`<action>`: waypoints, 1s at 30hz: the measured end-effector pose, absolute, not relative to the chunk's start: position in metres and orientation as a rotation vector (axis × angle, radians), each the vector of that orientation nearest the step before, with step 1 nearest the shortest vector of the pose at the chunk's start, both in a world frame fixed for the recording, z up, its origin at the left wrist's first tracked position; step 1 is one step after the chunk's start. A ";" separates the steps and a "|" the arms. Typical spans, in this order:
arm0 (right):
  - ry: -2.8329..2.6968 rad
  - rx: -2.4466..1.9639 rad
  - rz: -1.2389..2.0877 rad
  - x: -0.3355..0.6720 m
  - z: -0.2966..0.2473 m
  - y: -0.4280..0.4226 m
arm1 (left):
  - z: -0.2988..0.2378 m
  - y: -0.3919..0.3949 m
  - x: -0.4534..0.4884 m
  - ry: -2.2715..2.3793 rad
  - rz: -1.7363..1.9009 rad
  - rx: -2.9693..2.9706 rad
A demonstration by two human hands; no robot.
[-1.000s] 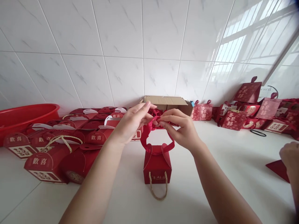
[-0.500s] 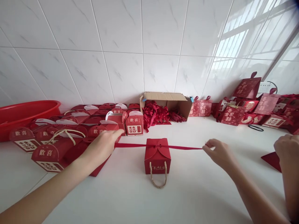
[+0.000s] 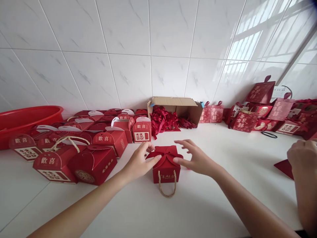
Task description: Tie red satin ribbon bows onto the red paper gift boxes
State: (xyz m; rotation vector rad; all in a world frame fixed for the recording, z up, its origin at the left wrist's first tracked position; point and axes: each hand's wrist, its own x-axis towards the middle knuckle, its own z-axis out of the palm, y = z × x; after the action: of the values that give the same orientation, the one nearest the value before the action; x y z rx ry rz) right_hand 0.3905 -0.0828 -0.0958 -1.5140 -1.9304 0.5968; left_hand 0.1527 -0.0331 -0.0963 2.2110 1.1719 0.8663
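Note:
A small red gift box (image 3: pixel 166 170) with a beige rope handle stands on the white counter (image 3: pixel 203 205) in front of me. A red ribbon (image 3: pixel 165 152) lies tied across its petal-shaped top flaps. My left hand (image 3: pixel 138 162) is at the box's left top edge, thumb and fingers touching the ribbon there. My right hand (image 3: pixel 195 158) hovers at the right top edge with fingers spread, touching or just above the ribbon.
Several finished red boxes (image 3: pixel 74 145) crowd the left beside a red basin (image 3: pixel 27 120). A cardboard box (image 3: pixel 178 107) spilling red ribbons lies against the tiled wall. More red bags (image 3: pixel 262 114) stand at the right, where another person's hand (image 3: pixel 300 158) holds red card.
A second ago both hands knotted the ribbon above the box. Then they pulled its ends wide apart. Now both hands have come back in to the box top.

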 end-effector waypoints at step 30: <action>-1.606 -1.584 0.995 0.388 -0.112 -0.077 | -0.112 -0.029 0.156 1.140 0.621 1.622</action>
State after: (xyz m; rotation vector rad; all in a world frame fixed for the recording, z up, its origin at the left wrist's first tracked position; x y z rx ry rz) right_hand 0.3880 -0.0765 -0.1118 -1.5841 -1.6061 0.9945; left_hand 0.1565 -0.0293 -0.1123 1.6221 1.1404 0.6213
